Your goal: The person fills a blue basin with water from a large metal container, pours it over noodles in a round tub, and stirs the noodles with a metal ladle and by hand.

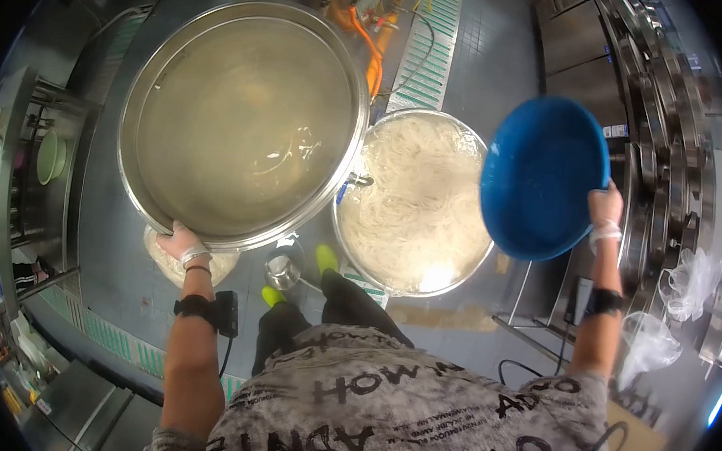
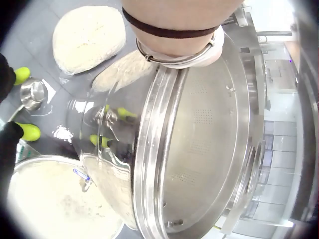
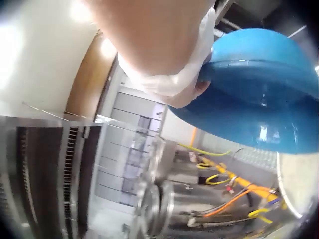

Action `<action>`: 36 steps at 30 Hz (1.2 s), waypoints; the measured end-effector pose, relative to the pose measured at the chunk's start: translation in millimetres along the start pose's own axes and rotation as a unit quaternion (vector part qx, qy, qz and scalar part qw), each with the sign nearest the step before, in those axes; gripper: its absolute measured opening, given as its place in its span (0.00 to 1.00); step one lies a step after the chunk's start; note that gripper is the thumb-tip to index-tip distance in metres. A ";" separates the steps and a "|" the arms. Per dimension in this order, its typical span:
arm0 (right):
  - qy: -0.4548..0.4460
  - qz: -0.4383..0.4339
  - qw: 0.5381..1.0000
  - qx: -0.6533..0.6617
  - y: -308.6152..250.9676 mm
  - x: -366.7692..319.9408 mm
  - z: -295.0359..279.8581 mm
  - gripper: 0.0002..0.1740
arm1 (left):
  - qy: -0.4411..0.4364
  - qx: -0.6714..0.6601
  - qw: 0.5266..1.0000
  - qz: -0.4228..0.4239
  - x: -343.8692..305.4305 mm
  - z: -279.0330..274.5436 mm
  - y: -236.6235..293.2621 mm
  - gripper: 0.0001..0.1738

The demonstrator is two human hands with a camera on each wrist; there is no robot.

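basin (image 1: 543, 176) tilted, rim in right grip (image 1: 605, 212)

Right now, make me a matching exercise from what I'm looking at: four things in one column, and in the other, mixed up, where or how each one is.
Column one
1. blue basin
2. big steel pot
3. smaller pot
4. small metal cup

Column two
A. full of pale noodles
B. held up by the right hand
C. on the floor by the green shoes
D. rim gripped by the left hand

Pairs: 1-B, 2-D, 3-A, 4-C
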State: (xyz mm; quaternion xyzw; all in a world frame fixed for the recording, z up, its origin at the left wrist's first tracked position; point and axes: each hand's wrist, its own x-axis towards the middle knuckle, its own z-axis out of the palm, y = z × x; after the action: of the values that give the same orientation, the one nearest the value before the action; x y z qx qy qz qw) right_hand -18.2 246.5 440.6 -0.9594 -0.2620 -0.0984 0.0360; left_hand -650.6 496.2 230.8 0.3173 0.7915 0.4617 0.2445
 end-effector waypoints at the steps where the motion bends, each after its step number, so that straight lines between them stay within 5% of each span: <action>1: -0.033 0.015 0.995 0.090 -13.7 1.0 -24.1 0.21 | 0.005 -0.002 1.000 -0.001 -5.9 0.9 6.0 0.21; 5: -0.153 0.088 0.897 0.405 -104.4 -26.5 -86.3 0.16 | 0.023 0.028 0.999 -0.018 5.5 2.1 -12.8 0.22; 9: -0.205 -0.003 0.839 0.504 -202.8 -38.2 -75.2 0.16 | 0.006 -0.020 1.000 0.006 10.6 6.7 -26.2 0.23; 13: -0.192 -0.140 0.852 0.466 -334.9 -61.6 -34.0 0.15 | 0.015 -0.003 1.000 0.010 3.4 7.1 -17.6 0.24; 16: -0.123 -0.309 0.905 0.265 -429.7 -88.9 13.0 0.22 | 0.014 -0.041 0.999 0.006 5.1 8.4 -24.0 0.24; 19: -0.047 -0.444 0.876 0.184 -491.2 -115.7 57.5 0.29 | 0.019 -0.068 0.998 -0.001 3.5 11.0 -27.3 0.24; 22: -0.067 -0.482 0.868 0.101 -518.8 -141.2 74.9 0.34 | 0.038 -0.092 0.995 0.009 -1.6 9.6 -19.9 0.25; 27: -0.149 -0.467 0.871 0.028 -512.3 -167.7 98.0 0.36 | 0.018 -0.044 0.999 0.000 -5.0 6.5 -16.9 0.29; 29: -0.208 -0.249 0.945 0.025 -504.3 -176.7 119.4 0.38 | 0.022 -0.035 0.999 0.008 -5.6 7.2 -19.4 0.29; 33: -0.303 -0.236 0.921 0.070 -490.4 -190.6 146.6 0.40 | 0.013 -0.068 0.997 0.024 -4.2 9.3 -28.7 0.31; 36: -0.321 -0.125 0.922 0.178 -493.8 -205.1 171.9 0.35 | 0.012 -0.066 0.997 0.028 -7.6 5.0 -13.7 0.31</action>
State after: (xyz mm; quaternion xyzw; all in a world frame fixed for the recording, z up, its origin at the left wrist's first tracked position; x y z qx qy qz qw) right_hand -413.6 590.2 238.5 -0.8769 -0.3901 0.2592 0.1080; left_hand -645.8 488.4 217.1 0.3166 0.7530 0.5233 0.2427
